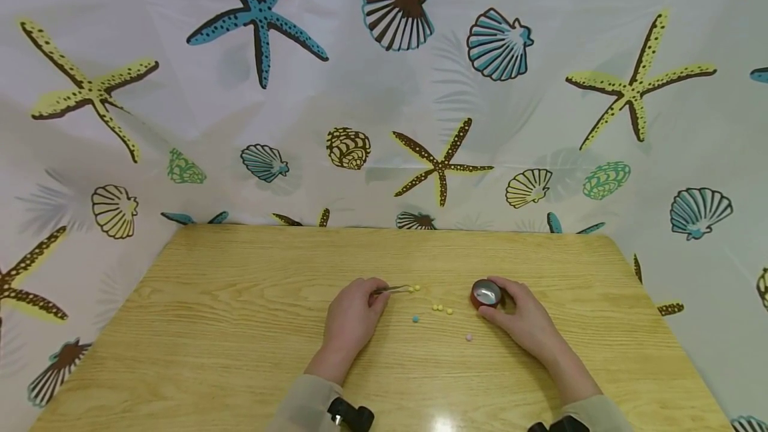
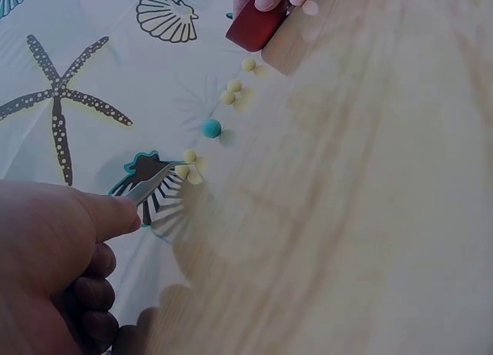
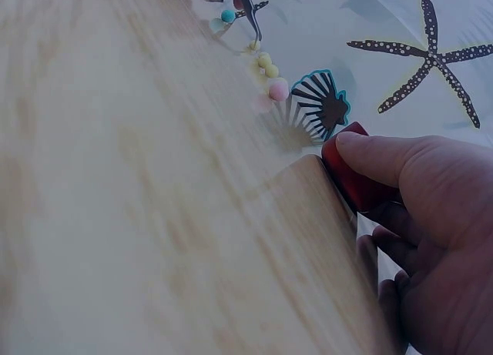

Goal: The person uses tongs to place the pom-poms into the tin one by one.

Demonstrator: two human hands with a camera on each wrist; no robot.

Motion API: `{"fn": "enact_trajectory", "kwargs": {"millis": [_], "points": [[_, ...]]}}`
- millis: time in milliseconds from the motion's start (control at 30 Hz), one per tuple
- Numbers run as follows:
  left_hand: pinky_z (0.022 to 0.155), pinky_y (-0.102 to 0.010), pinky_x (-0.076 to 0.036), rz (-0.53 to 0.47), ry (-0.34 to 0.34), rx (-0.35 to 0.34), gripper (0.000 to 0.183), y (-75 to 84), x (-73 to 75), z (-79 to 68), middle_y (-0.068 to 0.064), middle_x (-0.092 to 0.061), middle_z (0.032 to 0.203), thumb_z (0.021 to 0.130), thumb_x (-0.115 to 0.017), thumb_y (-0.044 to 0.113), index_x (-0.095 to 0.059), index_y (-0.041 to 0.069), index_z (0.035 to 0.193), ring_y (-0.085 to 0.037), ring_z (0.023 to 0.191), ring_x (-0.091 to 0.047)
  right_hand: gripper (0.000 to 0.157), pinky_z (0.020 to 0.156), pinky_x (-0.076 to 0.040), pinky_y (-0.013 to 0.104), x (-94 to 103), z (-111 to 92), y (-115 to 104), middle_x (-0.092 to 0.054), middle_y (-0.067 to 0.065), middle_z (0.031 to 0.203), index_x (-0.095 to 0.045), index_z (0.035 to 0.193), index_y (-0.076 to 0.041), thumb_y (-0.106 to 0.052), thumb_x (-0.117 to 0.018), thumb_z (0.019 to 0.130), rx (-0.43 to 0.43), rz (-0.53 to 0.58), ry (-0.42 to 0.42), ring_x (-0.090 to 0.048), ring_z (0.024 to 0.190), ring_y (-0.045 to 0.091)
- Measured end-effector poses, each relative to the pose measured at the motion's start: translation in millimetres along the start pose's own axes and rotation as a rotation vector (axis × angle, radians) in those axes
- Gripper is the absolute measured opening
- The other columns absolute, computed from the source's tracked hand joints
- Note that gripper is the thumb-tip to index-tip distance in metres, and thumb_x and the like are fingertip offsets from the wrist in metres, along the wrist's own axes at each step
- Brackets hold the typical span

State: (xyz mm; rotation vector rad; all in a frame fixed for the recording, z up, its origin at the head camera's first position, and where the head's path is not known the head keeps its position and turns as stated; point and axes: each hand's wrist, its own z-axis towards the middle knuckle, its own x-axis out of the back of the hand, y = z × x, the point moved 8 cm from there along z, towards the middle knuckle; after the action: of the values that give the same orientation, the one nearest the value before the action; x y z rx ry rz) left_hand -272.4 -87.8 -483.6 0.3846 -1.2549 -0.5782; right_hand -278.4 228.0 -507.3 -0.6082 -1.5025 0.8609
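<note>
My left hand (image 1: pixel 353 315) pinches metal tweezers (image 1: pixel 391 289) between thumb and fingers. The tweezers' tips reach a yellow bead (image 1: pixel 411 289), with another yellow bead (image 1: pixel 417 288) close beside it; in the left wrist view the tips overlap the lower yellow bead (image 2: pixel 182 171). On the right, my right hand (image 1: pixel 526 322) grips a small round red tin (image 1: pixel 485 294) by its side, thumb and fingers around it. The tin stands on the table with its silvery inside facing up. In the right wrist view the thumb lies along the tin's red wall (image 3: pixel 358 178).
Between the hands lie several more yellow beads (image 1: pixel 441 308), a blue bead (image 1: pixel 415 319) and, nearer me, a pink bead (image 1: pixel 469 337). All rest on the wooden table (image 1: pixel 210 325). Behind its far edge hangs a cloth (image 1: pixel 336 99) printed with shells and starfish.
</note>
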Motion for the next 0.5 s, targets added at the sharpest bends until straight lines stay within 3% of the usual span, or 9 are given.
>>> {"fn": "enact_trajectory", "kwargs": {"millis": [500], "points": [[0.068,-0.035,-0.051,-0.005,0.009,0.018,0.010,-3.5,-1.4,0.0,0.001,-0.070,0.090,0.105,-0.080,0.021,-0.083,0.014,0.111,-0.012,0.074,-0.057,0.071,0.124,-0.031,0.066,0.6,-0.5,-0.6,-0.052,0.022,0.162,-0.053,0.162,-0.007,-0.034,-0.083,0.103,0.005,0.002,0.003,-0.041,0.155,0.045]]}}
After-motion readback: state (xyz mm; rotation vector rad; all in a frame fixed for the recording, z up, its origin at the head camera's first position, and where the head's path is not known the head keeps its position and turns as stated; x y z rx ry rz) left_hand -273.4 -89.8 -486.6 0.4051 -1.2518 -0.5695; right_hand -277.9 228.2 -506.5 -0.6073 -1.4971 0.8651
